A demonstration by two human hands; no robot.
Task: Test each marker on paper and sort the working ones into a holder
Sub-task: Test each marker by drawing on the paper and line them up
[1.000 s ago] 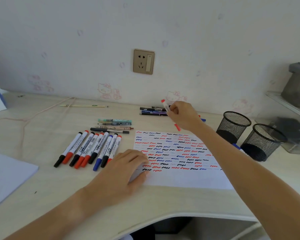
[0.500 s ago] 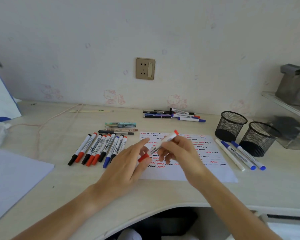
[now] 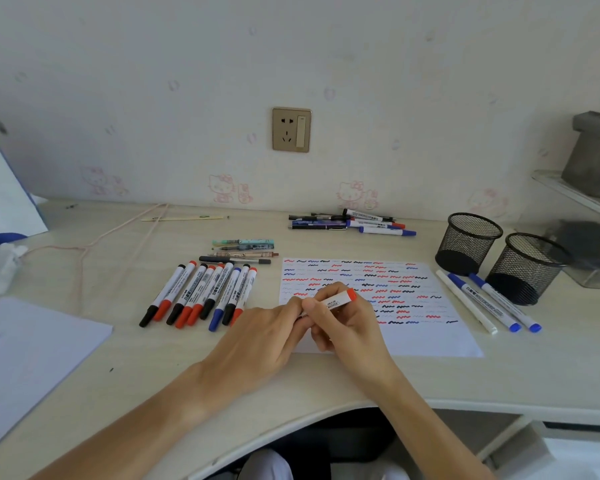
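Nine markers (image 3: pixel 201 295) lie in a row at 9 o'clock of the paper (image 3: pixel 430 341), caps toward the person. Left hand (image 3: pixel 260 336) pinches the near end of a red marker (image 3: pixel 336 301), cap end by the look of it, though fingers hide it. Right hand (image 3: pixel 347 317) is curled round the barrel, red tail sticking out toward 2 o'clock. Marker hovers over the paper's near-left part. Three more markers (image 3: pixel 489 299) lie between the paper and the two mesh holders (image 3: pixel 499 254) at 3 o'clock; another pile (image 3: pixel 354 223) sits at 12. Likely step: uncapping. Risks: cap pops off with a jerk and the tip streaks fingers or desk; loose cap rolls into the row; unheld paper slides during the test stroke.
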